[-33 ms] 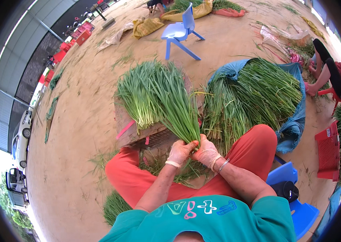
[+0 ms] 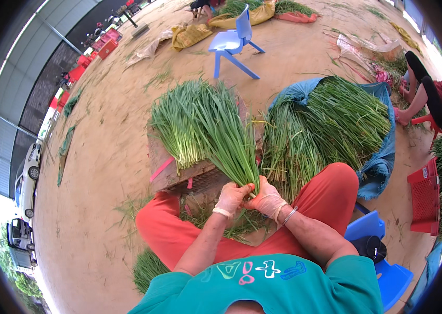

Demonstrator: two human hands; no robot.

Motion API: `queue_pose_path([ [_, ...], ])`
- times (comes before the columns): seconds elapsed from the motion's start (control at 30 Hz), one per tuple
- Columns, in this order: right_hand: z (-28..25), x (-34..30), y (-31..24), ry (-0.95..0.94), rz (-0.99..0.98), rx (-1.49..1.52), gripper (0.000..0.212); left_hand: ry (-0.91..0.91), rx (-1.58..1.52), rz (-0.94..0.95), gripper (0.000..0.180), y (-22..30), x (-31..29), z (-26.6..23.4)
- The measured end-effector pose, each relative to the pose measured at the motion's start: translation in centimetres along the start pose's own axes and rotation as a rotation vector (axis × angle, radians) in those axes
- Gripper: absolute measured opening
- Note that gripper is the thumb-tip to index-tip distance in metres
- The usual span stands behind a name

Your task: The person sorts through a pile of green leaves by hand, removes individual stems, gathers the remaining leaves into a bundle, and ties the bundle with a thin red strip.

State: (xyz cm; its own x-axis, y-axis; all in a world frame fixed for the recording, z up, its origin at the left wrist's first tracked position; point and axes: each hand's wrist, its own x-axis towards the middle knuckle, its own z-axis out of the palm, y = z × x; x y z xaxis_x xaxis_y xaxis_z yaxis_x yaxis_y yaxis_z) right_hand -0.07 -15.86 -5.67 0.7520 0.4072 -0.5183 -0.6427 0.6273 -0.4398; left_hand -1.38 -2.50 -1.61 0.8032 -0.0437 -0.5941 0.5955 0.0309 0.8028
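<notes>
Pale-based stalks [image 2: 183, 128] lie on your low board [image 2: 192, 171] | your left hand [image 2: 233, 199] is closed on the base of a green bunch [image 2: 236, 144] leaning against them | your right hand [image 2: 266, 199] grips it too | a leafy heap [image 2: 349, 120] lies on a blue sack [image 2: 379, 170]

A teal printed T-shirt [image 2: 283, 289], coral-red trousers [image 2: 323, 191], thin pale gloves [image 2: 269, 202] and a silvery bangle [image 2: 290, 215] are worn.

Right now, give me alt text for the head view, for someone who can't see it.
The gloved left hand and gloved right hand hold the lower ends of a bunch of long green stalks. Ahead, a pale-stemmed pile lies on a low stand; to its right, more stalks lie on a blue sack. A blue chair stands beyond.
</notes>
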Motion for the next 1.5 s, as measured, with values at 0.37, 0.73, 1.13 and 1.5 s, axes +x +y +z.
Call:
queue_pose_path([
  [0.37, 0.7, -2.3, -3.0, -0.172, 0.188, -0.325, 0.038, -0.025, -0.11, -0.055, 0.019, 0.2, 0.1, -3.0],
  [0.73, 1.6, -2.3, -2.0, 0.015, 0.023, -0.548, 0.048, 0.411, 0.825, 0.821, 0.029, 2.9, -0.2, -0.5],
  [1.13, 1.2, -2.1, -2.3, 0.015, 0.06, -0.451, 0.054, 0.123, 0.36, 0.557, 0.007, 0.5, -2.2, 0.2],
  [1.5, 0.0, -2.0, -3.0, -0.12, 0.134, -0.324, 0.046, -0.013, -0.476, 0.469, 0.015, 2.8, -7.2, -5.0],
])
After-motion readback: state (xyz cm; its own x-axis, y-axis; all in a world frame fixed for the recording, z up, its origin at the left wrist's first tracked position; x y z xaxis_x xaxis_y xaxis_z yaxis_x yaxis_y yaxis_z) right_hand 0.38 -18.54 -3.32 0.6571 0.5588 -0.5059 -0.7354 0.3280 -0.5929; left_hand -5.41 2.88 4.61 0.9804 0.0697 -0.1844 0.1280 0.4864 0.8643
